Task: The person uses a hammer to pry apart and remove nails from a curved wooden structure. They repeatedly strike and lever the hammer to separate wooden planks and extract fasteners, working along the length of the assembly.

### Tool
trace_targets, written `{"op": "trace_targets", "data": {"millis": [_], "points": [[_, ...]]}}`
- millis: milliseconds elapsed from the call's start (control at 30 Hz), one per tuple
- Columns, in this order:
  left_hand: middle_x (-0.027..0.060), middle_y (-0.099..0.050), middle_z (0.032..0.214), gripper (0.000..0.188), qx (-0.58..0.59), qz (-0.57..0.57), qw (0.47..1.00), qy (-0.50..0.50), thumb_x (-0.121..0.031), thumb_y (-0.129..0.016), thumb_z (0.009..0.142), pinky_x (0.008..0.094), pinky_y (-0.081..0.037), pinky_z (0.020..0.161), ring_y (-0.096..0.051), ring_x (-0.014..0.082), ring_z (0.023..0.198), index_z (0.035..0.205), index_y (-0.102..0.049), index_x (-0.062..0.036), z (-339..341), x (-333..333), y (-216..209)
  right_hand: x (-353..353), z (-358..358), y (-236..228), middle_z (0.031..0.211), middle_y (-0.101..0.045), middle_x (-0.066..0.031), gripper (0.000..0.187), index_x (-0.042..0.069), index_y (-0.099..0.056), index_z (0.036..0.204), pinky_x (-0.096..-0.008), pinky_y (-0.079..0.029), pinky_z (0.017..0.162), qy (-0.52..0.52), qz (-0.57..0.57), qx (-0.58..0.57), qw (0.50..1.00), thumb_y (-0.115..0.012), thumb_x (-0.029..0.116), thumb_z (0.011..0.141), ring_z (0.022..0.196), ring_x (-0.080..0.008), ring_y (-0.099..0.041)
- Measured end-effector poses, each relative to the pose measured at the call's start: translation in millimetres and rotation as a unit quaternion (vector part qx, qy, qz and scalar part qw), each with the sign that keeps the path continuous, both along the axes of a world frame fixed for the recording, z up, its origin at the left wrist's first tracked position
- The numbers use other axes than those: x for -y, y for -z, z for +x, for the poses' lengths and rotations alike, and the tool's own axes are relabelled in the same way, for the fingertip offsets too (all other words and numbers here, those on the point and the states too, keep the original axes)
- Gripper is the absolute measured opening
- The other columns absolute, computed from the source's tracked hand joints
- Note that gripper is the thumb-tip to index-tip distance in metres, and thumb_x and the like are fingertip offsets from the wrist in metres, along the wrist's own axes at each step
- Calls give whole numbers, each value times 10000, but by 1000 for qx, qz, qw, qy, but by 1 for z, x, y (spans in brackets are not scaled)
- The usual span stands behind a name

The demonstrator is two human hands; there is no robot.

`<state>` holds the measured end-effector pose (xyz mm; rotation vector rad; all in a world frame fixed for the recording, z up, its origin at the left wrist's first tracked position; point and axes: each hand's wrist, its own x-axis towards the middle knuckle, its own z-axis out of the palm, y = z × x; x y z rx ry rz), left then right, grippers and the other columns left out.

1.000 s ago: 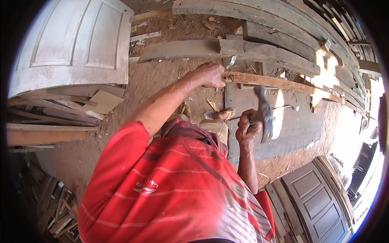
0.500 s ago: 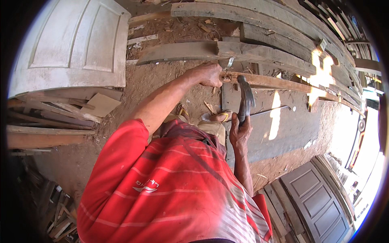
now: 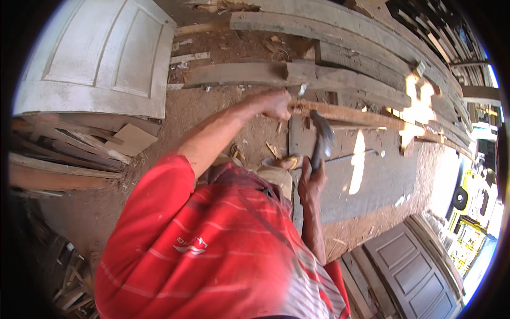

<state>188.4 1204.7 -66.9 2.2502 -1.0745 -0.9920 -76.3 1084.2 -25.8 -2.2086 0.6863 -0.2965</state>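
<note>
A long, narrow wooden strip [image 3: 361, 113] runs from the middle of the view to the right. My left hand [image 3: 277, 104] is closed at its near-left end; the fingertips are partly hidden. In my right hand [image 3: 312, 185] is a claw hammer [image 3: 317, 154], gripped by its dark handle. The hammer's metal head, smeared by motion, is beside the strip, a short way right of my left hand. Whether it touches the wood I cannot tell. A thin dark metal bar [image 3: 353, 156] lies on a grey sheet [image 3: 372, 186] beyond my right hand.
Thick planks [image 3: 345, 74] are stacked along the far side. A white panelled door [image 3: 95, 58] stands at the left above scrap boards [image 3: 64, 143]. A brown panelled door [image 3: 409, 260] leans at the lower right. My sandalled feet [image 3: 289, 162] are below the strip.
The hammer has shifted slightly downward in the view, its head now blurred. My left hand stays at the strip's end. A yellow vehicle has come into sight at the far right.
</note>
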Motion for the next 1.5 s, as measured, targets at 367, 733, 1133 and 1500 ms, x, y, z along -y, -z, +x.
{"op": "trace_targets", "data": {"millis": [367, 733, 1133, 1500], "points": [[247, -698, 764, 459, 14, -3, 1000, -5, -267, -721, 748, 451, -567, 710, -703, 307, 733, 999, -679, 115, 2, 1, -20, 12, 16, 24, 716, -613, -255, 358, 13, -600, 971, -473, -484, 601, -44, -27, -130, 990, -651, 368, 984, 631, -439, -618], [274, -701, 812, 400, 6, 2, 999, -32, -237, -737, 746, 468, -559, 717, -697, 330, 753, 945, -677, 104, 13, -4, -8, 20, -1, 23, 769, -617, -211, 343, 25, -599, 968, -478, -473, 611, -164, -53, 165, 971, -659, 362, 968, 711, -432, -619], [246, -690, 765, 359, -4, -1, 999, -37, -226, -703, 774, 472, -544, 653, -671, 308, 696, 876, -673, 117, 8, -5, -15, 38, 16, 12, 771, -652, -160, 288, 64, -555, 915, -474, -519, 604, -270, -92, 210, 935, -795, 202, 837, 691, -381, -675], [274, -725, 965, 476, -1, -3, 999, -44, -234, -713, 761, 461, -565, 823, -717, 356, 888, 1112, -658, 84, 15, -6, -7, 33, 16, -2, 777, -676, -201, 265, 51, -588, 959, -460, -513, 575, -252, -50, 223, 940, -790, 176, 843, 676, -428, -665]]}}
